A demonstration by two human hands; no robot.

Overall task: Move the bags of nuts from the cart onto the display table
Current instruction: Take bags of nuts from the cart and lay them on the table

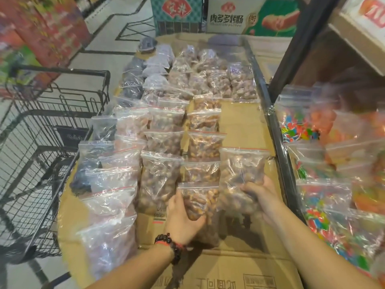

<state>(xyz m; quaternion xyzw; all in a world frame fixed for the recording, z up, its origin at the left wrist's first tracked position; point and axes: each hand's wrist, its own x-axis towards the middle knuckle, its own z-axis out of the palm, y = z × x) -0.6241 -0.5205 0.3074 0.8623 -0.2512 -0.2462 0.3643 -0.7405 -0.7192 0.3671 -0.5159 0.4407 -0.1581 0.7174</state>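
Placement of two zip-seal bags of nuts on the cardboard-covered display table (239, 126). The left hand (183, 217) cups the lower end of a small bag of nuts (200, 197), fingers curled round its side; the right hand (260, 195) grips the lower right corner of a larger bag of nuts (241, 174), which lies at the near end of the rightmost row. Both bags rest against or just above the cardboard. The wire cart (41, 142) stands at the left, its basket apparently holding no bags. Likely faults: the small bag, leaned on overlapping neighbours, may slide forward once released; the slick film may slip in a one-cornered grip; a forearm sweeping back could drag the near rows or nudge the candy bags (325, 197) just beside the table's right rail.
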